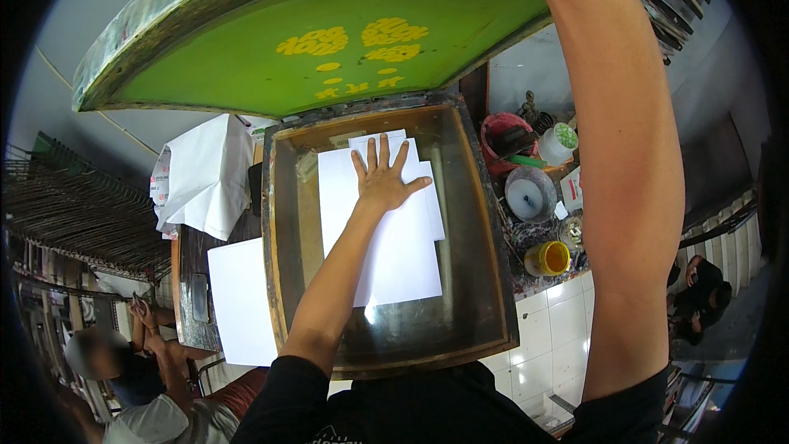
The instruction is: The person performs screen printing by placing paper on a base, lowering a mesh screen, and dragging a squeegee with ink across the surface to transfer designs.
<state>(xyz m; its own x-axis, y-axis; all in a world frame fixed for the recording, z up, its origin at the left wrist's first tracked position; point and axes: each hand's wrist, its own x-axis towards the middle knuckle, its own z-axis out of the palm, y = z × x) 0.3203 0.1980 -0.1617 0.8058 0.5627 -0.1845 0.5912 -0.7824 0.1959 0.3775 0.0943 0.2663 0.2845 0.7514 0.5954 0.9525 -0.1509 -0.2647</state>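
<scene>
My left hand (384, 181) lies flat with fingers spread on a white sheet of paper (399, 267). Smaller white paper pieces (430, 189) show at its top and right edges. The sheet rests on a glass-topped table (403, 337) with a wooden rim. Above its far side, a green printing screen (238, 57) with yellow lettering stands tilted up on its frame. My right arm (625, 156) reaches up past the screen's right end, and its hand is outside the picture.
At the right, a side bench holds a yellow tub (547, 259), a bowl of bluish liquid (530, 195) and a pinkish-red bucket (501, 133). A white sheet stack (242, 300) and a white bag (209, 173) lie left. People sit at lower left (160, 419) and far right (701, 296).
</scene>
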